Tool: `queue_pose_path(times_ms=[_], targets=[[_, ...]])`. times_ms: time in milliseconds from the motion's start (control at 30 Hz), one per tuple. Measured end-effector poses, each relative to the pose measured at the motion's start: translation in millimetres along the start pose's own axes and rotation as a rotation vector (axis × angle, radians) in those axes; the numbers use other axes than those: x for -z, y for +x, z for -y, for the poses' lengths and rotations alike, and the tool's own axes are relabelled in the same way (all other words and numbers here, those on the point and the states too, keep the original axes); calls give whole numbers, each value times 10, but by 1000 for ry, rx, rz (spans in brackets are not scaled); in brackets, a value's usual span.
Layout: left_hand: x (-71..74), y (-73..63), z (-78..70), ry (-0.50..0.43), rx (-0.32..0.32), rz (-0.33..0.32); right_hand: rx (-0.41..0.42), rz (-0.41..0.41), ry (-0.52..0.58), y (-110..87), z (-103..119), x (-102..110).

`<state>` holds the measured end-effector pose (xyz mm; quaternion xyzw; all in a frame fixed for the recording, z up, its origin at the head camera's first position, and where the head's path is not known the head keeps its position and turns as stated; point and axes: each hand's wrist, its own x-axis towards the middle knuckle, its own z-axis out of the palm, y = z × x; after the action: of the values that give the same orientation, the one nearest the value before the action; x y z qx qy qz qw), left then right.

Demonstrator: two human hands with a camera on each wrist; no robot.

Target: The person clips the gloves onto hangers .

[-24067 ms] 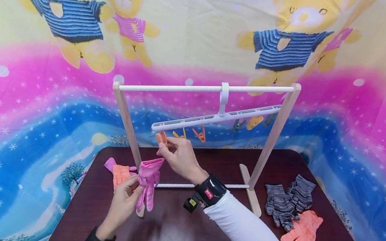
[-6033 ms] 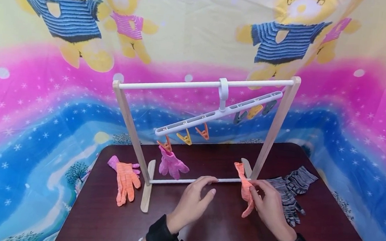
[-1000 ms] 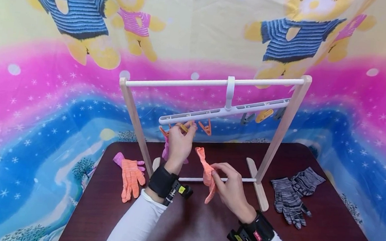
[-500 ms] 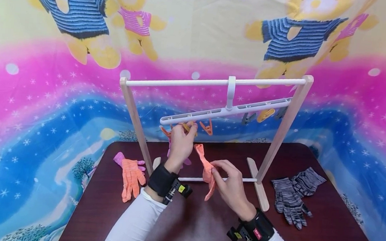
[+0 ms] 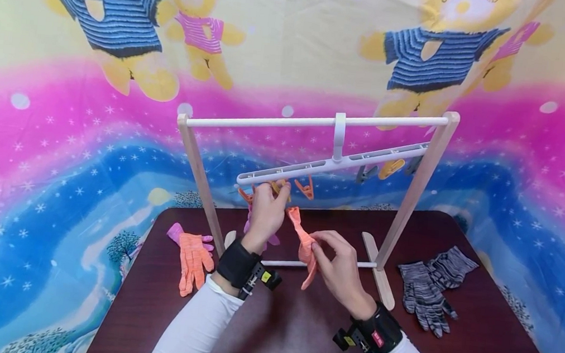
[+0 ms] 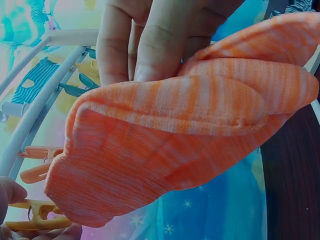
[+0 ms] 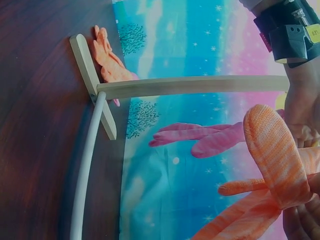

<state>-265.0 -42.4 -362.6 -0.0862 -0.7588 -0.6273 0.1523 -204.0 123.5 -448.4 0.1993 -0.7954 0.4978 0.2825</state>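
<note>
My left hand (image 5: 266,211) pinches a yellow clothespin (image 6: 46,206) under the left half of the white hanger (image 5: 303,170). An orange knit glove (image 6: 165,135) is held in my right hand (image 5: 342,268), fingers and thumb gripping it at its side. Its cuff points up toward the yellow clothespin, slightly below and apart from it. Behind my left hand a pink glove (image 7: 220,137) hangs from an orange clothespin (image 5: 245,195) at the hanger's left end. Another orange clothespin (image 5: 305,188) hangs bare just to the right of the yellow one.
The hanger tilts on the top bar (image 5: 267,121) of a wooden rack (image 5: 201,180). Grey and yellow clothespins (image 5: 391,169) hang at its right. An orange glove (image 5: 193,264) partly covers a pink one (image 5: 175,233) at left. Grey-striped gloves (image 5: 425,295) lie on the right.
The pink glove, earlier in my left hand, now hangs clipped. My right hand has carried the orange glove leftward from the right side and slightly up; my left hand has risen to the yellow clothespin.
</note>
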Motion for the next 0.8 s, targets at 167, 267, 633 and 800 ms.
queue_pose_path(times_ms=[167, 267, 633, 800], targets=[[-15, 8, -5, 10, 1, 1, 10, -3, 6, 29, 8, 3], [-23, 10, -3, 29, 6, -7, 13, -5, 6, 42, 3, 5], [-38, 1, 3, 45, -19, -11, 24, -18, 14, 80, -36, 19], [-51, -1, -7, 60, -27, -28, 26, -19, 10, 95, -31, 21]])
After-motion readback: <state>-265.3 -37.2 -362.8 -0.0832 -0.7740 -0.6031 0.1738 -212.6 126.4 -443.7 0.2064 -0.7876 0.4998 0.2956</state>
